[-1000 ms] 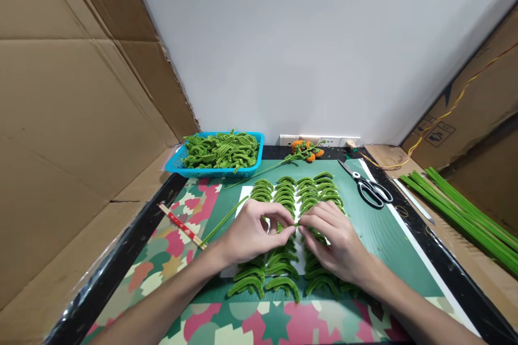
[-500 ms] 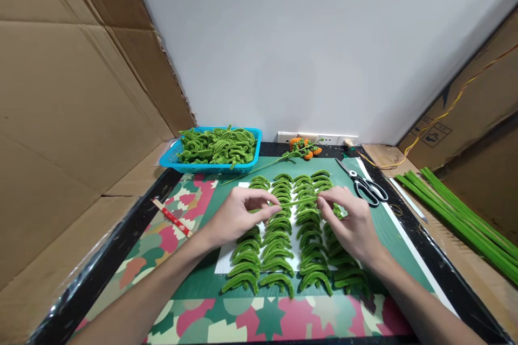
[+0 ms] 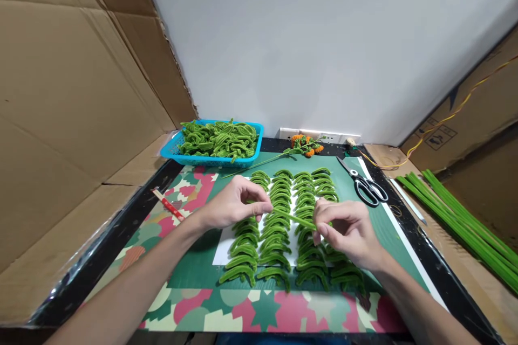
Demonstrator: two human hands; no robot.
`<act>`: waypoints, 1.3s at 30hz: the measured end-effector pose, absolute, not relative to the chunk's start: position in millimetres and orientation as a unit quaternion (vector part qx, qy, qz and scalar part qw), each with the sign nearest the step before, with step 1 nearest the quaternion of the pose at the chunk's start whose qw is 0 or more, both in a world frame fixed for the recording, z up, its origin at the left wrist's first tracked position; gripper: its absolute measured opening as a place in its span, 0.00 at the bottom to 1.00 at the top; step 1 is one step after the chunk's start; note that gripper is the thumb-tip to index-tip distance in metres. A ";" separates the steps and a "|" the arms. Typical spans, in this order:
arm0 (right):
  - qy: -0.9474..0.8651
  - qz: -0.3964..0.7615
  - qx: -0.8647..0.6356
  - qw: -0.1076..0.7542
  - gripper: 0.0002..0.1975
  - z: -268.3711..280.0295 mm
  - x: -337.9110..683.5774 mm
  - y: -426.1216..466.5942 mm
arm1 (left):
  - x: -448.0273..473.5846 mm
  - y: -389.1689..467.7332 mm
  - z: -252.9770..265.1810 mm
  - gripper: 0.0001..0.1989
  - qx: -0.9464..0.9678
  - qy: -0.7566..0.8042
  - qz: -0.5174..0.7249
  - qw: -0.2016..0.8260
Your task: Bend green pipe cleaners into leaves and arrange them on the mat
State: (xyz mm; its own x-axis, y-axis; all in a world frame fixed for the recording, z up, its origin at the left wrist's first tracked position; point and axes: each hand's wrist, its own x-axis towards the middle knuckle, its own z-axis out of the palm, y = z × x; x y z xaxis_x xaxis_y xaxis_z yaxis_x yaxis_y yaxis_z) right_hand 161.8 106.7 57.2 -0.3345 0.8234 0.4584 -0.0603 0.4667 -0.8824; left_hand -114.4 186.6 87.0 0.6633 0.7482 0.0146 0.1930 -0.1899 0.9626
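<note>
A green pipe cleaner (image 3: 294,219) stretches between my two hands, above rows of bent green pieces. My left hand (image 3: 238,202) pinches its left end between thumb and fingers. My right hand (image 3: 343,229) has the other end pinched, a little lower and nearer to me, so the stem slants down to the right. Below lie several columns of curved pipe-cleaner pieces (image 3: 275,256), overlapping one another on a white sheet (image 3: 223,250) and a green mat. My hands and forearms cover part of the outer columns.
A blue basket (image 3: 170,152) heaped with green pieces stands back left. An orange flower stem (image 3: 309,146) lies near the wall sockets (image 3: 329,136). Black-handled scissors (image 3: 366,188) rest at right, with long green pipe cleaners (image 3: 457,221) beyond. A red-wrapped chopstick packet (image 3: 169,206) lies left.
My right hand has moved down and towards me, tilting the pipe cleaner from nearly level to slanting. My left hand has shifted slightly left and up. The whole view has moved a little.
</note>
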 end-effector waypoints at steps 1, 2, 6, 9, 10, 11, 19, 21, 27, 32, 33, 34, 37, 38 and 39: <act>-0.688 0.447 -0.270 0.503 0.15 57.7 160.9 106.4 | -115.0 187.1 86.8 0.12 0.728 0.320 0.249 0.553; -0.685 0.454 -0.272 0.501 0.15 57.9 160.3 106.5 | -115.5 187.3 86.7 0.13 0.727 0.320 0.249 0.554; -0.671 0.473 -0.297 0.487 0.17 56.7 163.8 110.4 | -116.8 186.2 87.4 0.15 0.718 0.333 0.262 0.552; -0.677 0.490 -0.320 0.447 0.19 56.8 168.2 114.8 | -117.4 186.1 85.9 0.16 0.707 0.336 0.274 0.559; -0.679 0.492 -0.333 0.432 0.19 57.5 168.8 115.9 | -117.4 186.6 84.6 0.16 0.702 0.338 0.280 0.561; -0.680 0.490 -0.348 0.419 0.19 58.5 168.9 116.8 | -117.3 187.3 82.9 0.17 0.697 0.341 0.288 0.562; -0.704 0.303 -0.466 0.443 0.13 60.7 163.5 116.0 | -110.9 189.0 73.1 0.22 0.625 0.401 0.341 0.576; -0.707 0.271 -0.474 0.450 0.11 59.0 162.8 115.8 | -109.6 188.1 73.0 0.22 0.620 0.406 0.340 0.579; -0.743 0.228 -0.445 0.445 0.07 54.4 159.4 117.2 | -110.1 189.0 70.5 0.21 0.628 0.399 0.342 0.575; -0.761 0.142 -0.445 0.450 0.09 50.0 160.3 119.5 | -112.9 193.2 70.1 0.19 0.620 0.395 0.366 0.571; -0.757 0.131 -0.452 0.455 0.09 49.6 161.6 119.9 | -113.3 194.1 70.3 0.19 0.617 0.395 0.372 0.570; -0.749 0.124 -0.459 0.461 0.09 49.5 163.4 120.5 | -113.6 194.8 70.5 0.20 0.614 0.395 0.377 0.569; -0.724 0.120 -0.479 0.481 0.10 50.6 170.1 122.4 | -114.0 196.2 70.4 0.22 0.606 0.401 0.390 0.565; -0.716 0.120 -0.486 0.486 0.10 51.1 172.2 123.1 | -114.0 196.4 70.2 0.23 0.603 0.405 0.391 0.565; -0.709 0.120 -0.494 0.489 0.11 51.6 173.9 123.9 | -114.0 196.5 69.8 0.24 0.600 0.409 0.392 0.565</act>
State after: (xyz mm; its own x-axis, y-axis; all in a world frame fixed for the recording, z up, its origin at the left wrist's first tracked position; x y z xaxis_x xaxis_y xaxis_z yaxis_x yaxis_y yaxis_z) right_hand 173.9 123.9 51.6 -0.0342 0.8178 0.5744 0.5838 0.4828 -0.6527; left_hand -114.0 196.5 69.8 0.3577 0.9338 0.0077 0.0479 -0.0265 0.9985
